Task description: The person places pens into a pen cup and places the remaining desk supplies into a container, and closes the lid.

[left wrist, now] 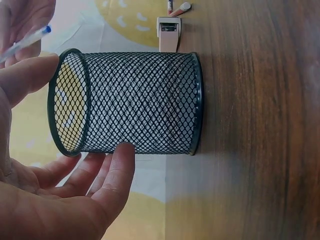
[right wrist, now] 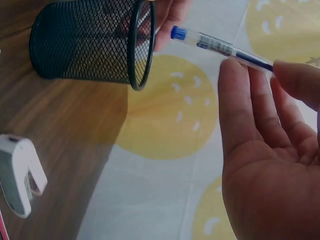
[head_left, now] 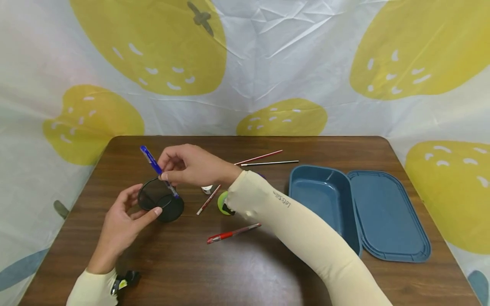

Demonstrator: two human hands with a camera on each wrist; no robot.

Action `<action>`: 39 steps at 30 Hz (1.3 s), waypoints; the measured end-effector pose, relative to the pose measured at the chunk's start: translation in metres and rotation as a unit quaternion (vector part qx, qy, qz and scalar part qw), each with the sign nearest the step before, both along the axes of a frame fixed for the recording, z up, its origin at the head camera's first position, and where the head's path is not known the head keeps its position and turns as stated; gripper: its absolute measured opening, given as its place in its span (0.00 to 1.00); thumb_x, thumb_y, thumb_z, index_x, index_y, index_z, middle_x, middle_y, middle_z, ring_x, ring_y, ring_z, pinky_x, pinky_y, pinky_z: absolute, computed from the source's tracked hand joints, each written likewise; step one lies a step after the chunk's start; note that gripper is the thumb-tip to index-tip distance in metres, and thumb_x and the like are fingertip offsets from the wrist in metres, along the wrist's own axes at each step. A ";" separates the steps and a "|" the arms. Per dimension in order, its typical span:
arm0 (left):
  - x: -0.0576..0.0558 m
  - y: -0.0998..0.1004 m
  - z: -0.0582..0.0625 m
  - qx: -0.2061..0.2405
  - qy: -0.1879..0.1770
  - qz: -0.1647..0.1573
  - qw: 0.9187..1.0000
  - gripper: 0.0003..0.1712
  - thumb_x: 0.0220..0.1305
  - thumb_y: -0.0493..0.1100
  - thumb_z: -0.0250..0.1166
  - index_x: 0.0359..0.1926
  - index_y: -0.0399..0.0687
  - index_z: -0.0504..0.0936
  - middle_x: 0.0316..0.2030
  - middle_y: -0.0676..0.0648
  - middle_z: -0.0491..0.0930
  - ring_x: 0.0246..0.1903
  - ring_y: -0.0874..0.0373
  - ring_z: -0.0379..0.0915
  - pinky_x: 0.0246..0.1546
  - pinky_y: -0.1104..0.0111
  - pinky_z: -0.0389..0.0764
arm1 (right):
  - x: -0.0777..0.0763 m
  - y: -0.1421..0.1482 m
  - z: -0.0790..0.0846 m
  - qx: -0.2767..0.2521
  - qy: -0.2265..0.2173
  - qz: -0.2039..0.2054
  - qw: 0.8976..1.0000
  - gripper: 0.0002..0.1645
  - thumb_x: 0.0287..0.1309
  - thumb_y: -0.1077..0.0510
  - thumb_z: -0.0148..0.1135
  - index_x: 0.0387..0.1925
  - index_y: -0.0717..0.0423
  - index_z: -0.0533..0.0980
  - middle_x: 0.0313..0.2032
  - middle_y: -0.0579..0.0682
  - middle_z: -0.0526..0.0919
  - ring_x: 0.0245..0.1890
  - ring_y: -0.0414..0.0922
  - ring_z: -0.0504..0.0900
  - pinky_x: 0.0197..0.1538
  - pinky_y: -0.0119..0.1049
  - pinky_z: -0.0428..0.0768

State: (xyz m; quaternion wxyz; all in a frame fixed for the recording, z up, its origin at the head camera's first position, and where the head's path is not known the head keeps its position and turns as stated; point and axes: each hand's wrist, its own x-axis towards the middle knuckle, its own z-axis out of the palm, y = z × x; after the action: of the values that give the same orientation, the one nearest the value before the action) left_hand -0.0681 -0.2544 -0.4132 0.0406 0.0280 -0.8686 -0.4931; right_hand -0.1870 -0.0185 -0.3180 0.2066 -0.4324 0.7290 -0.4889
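A black mesh pen holder [head_left: 168,210] stands on the brown table near its left side. My left hand [head_left: 122,223] grips it near the rim, with the thumb on one side and the fingers on the other. Over its mouth, my right hand [head_left: 191,165] pinches a blue pen [head_left: 151,159] between thumb and fingers. The pen slants, its clear barrel overlapping the holder in the head view. In the right wrist view, the blue tip of the pen [right wrist: 215,45] points at the rim of the holder [right wrist: 100,45], just outside it.
A white stapler [right wrist: 22,175], a red-and-white pencil [head_left: 206,202] and a round green object [head_left: 223,203] lie near the right forearm. A red pen [head_left: 229,234] is closer in. Two thin sticks [head_left: 268,163] lie behind. At right sit a blue box [head_left: 321,170] and its lid [head_left: 394,216].
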 end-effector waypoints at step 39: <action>0.000 -0.007 -0.001 -0.006 -0.002 -0.001 1.000 0.48 0.64 0.45 0.78 0.78 0.42 0.63 0.65 0.36 0.76 0.56 0.70 0.72 0.48 0.84 0.81 | 0.005 -0.031 -0.049 -0.005 -0.029 -0.110 0.993 0.09 0.66 0.61 0.72 0.45 0.56 0.82 0.36 0.42 0.88 0.36 0.33 0.88 0.43 0.24 0.86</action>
State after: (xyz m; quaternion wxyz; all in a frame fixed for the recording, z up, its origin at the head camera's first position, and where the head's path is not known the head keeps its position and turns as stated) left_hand -0.0678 -0.2618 -0.4139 0.0381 0.0278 -0.8716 -0.4880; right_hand -0.1822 -0.0496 -0.3666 0.1701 -0.3362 0.7633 -0.5248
